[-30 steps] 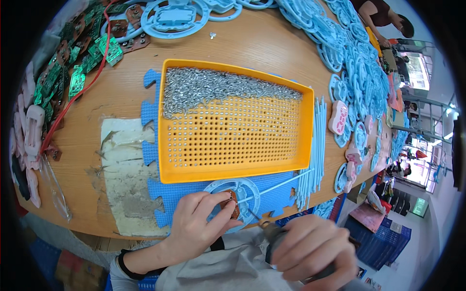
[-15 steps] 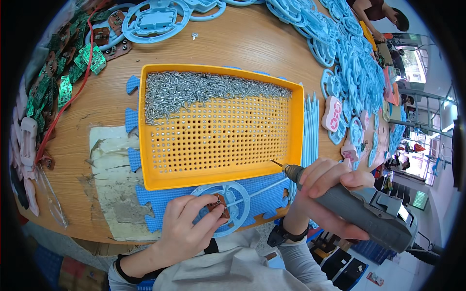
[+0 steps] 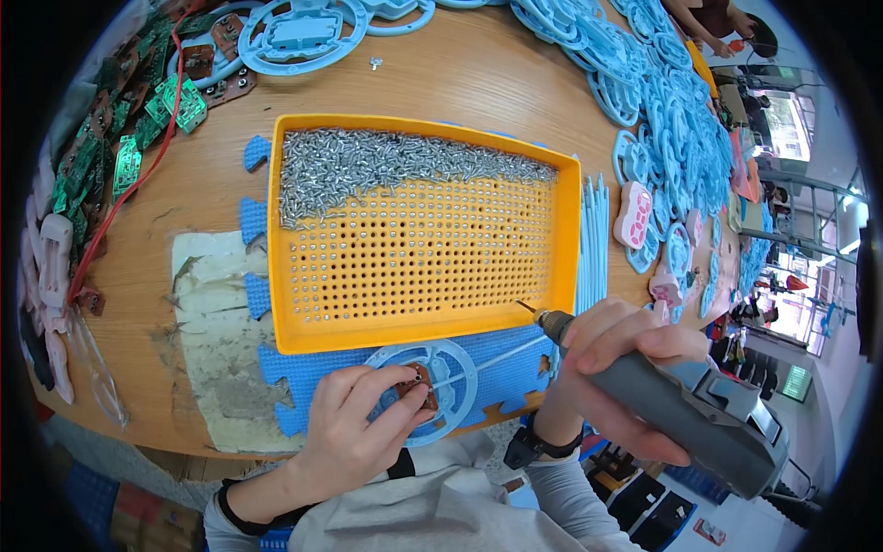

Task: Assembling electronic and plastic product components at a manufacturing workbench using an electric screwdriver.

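My left hand (image 3: 354,425) presses a small brown circuit board (image 3: 416,394) with thumb and fingers against a light-blue plastic ring-shaped part (image 3: 467,386). A thin light-blue rod (image 3: 504,353) extends from that part toward the right. In my right hand (image 3: 618,377) is a grey electric screwdriver (image 3: 688,419), held tilted with its bit pointing left. The bit's tip is over the near right corner of a yellow tray (image 3: 414,340); whether it touches anything there I cannot tell. Loose silver screws (image 3: 368,166) fill the tray's far side, and many of its holes hold screws.
Under the tray lies a blue foam mat (image 3: 290,363). Blue rods (image 3: 593,239) lie right of it, beside pink-and-white pieces (image 3: 633,214). Light-blue plastic parts (image 3: 667,120) are heaped far right. Green circuit boards (image 3: 127,166) and a red cable (image 3: 124,213) are at left. Another person (image 3: 722,28) is beyond.
The view has shifted slightly, so the tray sits a little higher and further right. The screwdriver's rear end has dipped a little. My left hand stays on the circuit board.
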Action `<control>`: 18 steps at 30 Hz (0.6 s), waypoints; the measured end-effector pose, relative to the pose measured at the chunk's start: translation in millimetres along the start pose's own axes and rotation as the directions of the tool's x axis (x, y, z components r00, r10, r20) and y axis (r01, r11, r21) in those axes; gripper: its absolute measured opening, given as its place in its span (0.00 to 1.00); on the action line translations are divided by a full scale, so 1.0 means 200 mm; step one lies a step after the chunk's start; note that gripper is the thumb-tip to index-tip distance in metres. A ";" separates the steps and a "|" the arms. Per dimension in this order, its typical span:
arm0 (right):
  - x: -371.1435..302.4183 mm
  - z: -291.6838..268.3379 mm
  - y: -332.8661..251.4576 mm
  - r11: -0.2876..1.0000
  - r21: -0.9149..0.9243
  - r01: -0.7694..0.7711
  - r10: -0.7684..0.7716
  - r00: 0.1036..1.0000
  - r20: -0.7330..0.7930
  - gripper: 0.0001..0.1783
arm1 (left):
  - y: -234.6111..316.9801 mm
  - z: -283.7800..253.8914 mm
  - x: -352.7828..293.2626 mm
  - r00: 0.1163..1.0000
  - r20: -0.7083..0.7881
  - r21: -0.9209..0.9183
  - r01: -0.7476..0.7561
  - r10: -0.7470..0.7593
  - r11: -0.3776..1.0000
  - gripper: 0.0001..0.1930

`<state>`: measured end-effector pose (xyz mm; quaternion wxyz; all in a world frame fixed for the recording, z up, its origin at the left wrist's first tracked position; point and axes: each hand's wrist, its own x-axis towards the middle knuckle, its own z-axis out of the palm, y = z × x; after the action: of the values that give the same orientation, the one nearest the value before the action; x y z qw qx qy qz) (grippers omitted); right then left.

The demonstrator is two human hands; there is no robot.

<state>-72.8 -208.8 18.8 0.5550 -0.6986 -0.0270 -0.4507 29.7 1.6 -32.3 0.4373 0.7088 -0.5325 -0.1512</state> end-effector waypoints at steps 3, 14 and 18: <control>0.03 0.02 -0.07 0.999 -0.024 0.040 -0.040 0.998 -0.039 0.42 | 0.01 0.00 0.00 1.000 -0.011 0.023 -0.012 0.012 1.000 0.14; 0.02 0.25 -0.30 0.902 0.371 -0.221 0.069 0.922 0.382 0.04 | 0.00 0.00 0.01 1.000 -0.020 -0.053 0.014 -0.015 0.998 0.17; -0.08 0.37 -0.28 0.928 0.321 -0.187 0.105 0.961 0.257 0.04 | -0.01 -0.01 0.01 0.999 -0.023 -0.079 0.035 -0.037 0.996 0.17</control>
<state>-68.3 -120.7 51.7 0.6930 -0.6400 -0.1182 -0.3101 32.7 1.5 -31.5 0.4686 0.7022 -0.5079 -0.1713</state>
